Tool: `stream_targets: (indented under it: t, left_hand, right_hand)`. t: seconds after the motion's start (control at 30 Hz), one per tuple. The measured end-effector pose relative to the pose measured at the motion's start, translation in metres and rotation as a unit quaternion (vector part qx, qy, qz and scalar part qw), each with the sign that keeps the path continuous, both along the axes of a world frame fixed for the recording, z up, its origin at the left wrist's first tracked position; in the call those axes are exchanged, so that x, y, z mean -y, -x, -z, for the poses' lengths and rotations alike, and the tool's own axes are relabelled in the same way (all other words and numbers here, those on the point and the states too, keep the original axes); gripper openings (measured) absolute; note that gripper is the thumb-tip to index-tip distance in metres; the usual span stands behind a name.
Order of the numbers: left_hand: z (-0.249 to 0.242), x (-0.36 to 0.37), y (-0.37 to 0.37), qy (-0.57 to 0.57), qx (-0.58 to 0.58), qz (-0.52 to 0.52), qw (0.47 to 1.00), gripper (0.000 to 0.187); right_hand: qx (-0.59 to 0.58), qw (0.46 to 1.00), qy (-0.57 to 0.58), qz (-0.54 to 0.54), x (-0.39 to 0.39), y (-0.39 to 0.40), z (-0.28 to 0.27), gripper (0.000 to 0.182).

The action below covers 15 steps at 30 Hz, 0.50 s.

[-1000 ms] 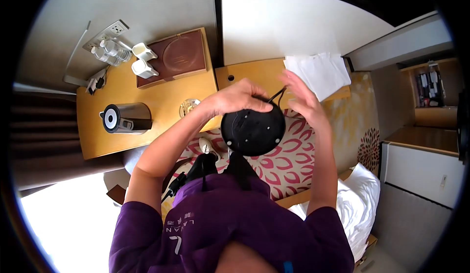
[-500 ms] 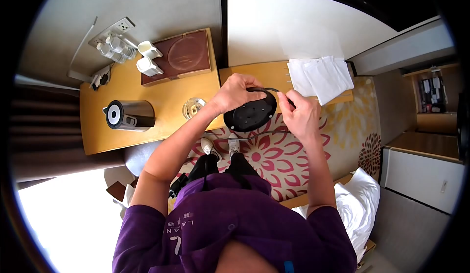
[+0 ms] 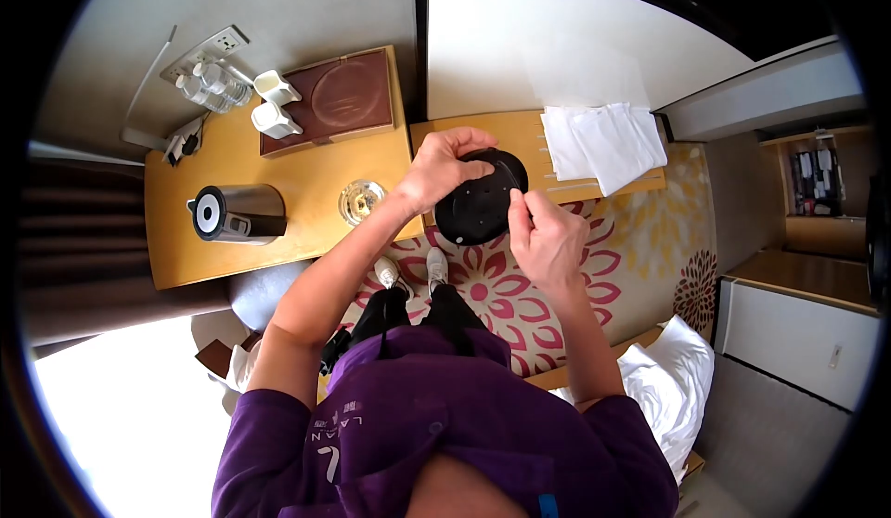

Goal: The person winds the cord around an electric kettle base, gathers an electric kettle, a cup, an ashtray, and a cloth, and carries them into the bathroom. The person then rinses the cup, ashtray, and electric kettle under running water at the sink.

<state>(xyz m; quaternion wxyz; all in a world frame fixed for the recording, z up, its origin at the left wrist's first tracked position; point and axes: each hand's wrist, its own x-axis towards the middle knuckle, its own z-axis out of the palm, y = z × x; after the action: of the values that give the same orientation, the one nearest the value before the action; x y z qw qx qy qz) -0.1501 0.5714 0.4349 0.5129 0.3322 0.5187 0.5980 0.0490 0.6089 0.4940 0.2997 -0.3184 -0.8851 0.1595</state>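
I have the black kettle base pinched at its rim — left hand wrapped over the top edge, right hand closed on the lower side — and it looks light, rigid and smooth, best held by that rim.

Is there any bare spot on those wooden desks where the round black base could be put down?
Bare wood lies on the desk in front of the kettle, and between the kettle and the brown tray. The far left corner is crowded with bottles and cups. The left hand and right hand hold the black base; white cloths cover the smaller desk's right end.
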Motion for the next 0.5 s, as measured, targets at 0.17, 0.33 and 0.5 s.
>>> stream_targets:
  t: [0.17, 0.33, 0.5]
  left_hand:
    - [-0.018, 0.009, -0.001, 0.024, 0.047, -0.006, 0.999, 0.036]
    - [-0.03, 0.014, -0.019, 0.043, 0.04, -0.124, 0.991, 0.034]
    - [-0.017, 0.022, -0.047, -0.038, -0.043, -0.196, 0.979, 0.035]
  right_hand:
    - [-0.081, 0.908, 0.393, 0.117, -0.029, -0.023, 0.05, 0.05]
    - [-0.191, 0.695, 0.674, 0.161, -0.017, -0.009, 0.053, 0.046]
    - [-0.284, 0.577, 0.746, 0.175, -0.009, 0.004, 0.083, 0.042]
